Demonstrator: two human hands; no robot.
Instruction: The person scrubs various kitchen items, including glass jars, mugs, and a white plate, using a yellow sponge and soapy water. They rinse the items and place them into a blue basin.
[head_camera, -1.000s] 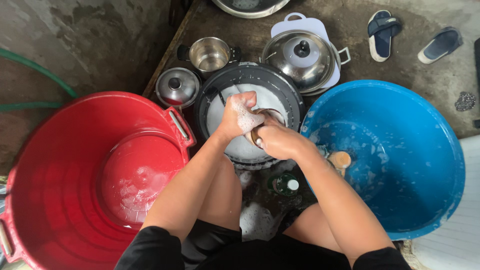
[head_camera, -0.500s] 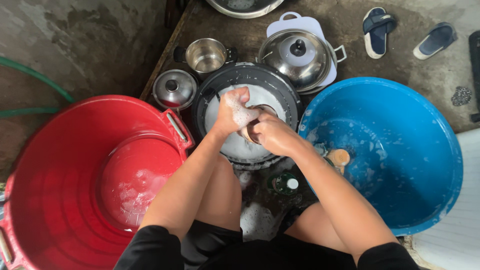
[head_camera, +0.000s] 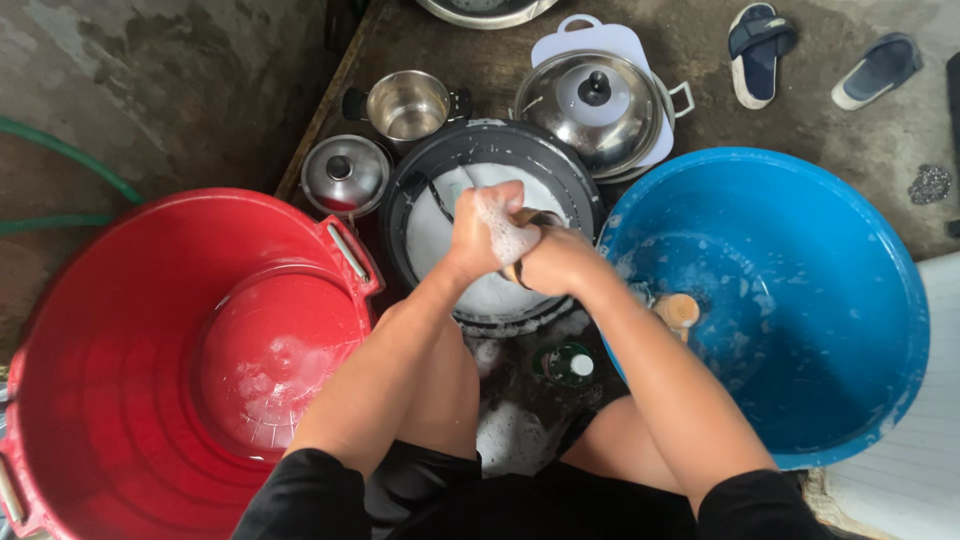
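Both hands meet over the dark round pan (head_camera: 492, 160) that sits on the ground between the two big basins. The left hand (head_camera: 482, 232) is curled shut, thick with white foam, and pressed up against the right hand (head_camera: 556, 258), which is clamped round a small brownish object (head_camera: 524, 226) — too covered to say what it is. Soapy white lather coats the pan's inside, while its rim is black and wet. To the left stands the red basin (head_camera: 120, 330) with a red bowl (head_camera: 275, 355) in it; to the right, the blue basin (head_camera: 800, 300), flecked with suds. Behind the pan, toward the wall, sit a steel cup (head_camera: 408, 104), a small lidded pot (head_camera: 343, 174) and a large lidded steel pot (head_camera: 592, 96) — all well clear of the hands.
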